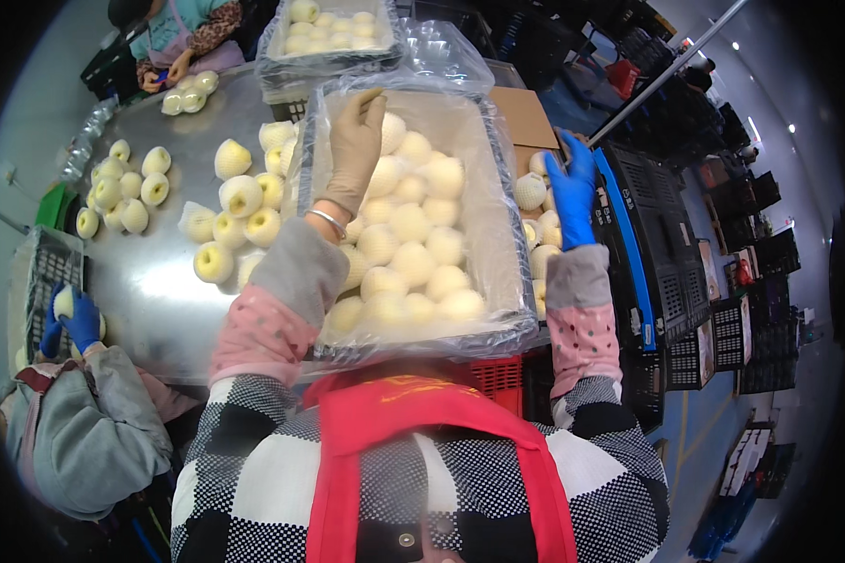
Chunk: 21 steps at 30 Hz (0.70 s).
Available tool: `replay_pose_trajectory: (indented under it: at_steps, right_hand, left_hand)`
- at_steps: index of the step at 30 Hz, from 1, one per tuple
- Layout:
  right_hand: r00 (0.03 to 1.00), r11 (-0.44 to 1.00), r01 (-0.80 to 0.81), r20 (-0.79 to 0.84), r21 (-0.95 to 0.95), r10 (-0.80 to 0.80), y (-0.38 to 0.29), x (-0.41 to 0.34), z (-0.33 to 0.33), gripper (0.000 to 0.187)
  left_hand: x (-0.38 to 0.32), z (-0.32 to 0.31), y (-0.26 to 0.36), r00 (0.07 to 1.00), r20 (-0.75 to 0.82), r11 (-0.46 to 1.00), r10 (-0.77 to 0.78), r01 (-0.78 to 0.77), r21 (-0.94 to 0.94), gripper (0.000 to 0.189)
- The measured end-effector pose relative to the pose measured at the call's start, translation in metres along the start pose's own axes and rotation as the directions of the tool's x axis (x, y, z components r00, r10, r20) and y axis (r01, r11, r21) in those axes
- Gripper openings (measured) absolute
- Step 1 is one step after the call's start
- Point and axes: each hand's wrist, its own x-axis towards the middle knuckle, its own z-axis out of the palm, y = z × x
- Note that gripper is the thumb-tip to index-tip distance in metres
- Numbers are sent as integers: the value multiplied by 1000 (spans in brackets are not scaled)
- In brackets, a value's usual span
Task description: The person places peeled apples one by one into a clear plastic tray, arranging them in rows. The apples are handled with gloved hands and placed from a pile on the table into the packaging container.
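A crate (494, 211) lined with clear plastic film lies before me, filled with pale yellow round fruit (410, 222) in white foam net sleeves. Over its far left part is my left hand (355, 144), in a beige glove, close beside a sleeved fruit (393, 134). Its palm side is hidden, so I cannot tell whether it grips anything. To the right of the crate, my right hand (574, 190), in a blue glove, has thumb and fingers apart and nothing visible in it. Beside and below that hand are more sleeved fruit (530, 191) in an open cardboard box (521, 116).
Loose sleeved fruit (241, 195) lie on the metal table (162, 264). Another lined crate (271, 67) and clear plastic trays (436, 53) stand beyond. One co-worker handles fruit at left; another sits at the far side. Black crates (655, 232) stack at right.
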Motion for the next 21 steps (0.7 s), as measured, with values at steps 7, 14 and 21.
replay_pose_trajectory:
  at_steps: [7,14,21]
  right_hand:
    - [745,907,352,519,230,-420,-86,-11,179,49]
    - [840,982,-111,513,-153,175,-86,18,273,79]
    - [907,955,-196,330,-224,263,-80,-3,299,86]
  left_hand:
    - [13,-25,-10,973,-149,964,-175,138,-227,33]
    - [16,-22,-20,962,-240,987,-131,102,-127,26]
    - [14,-17,-24,975,-208,997,-76,70,-35,27]
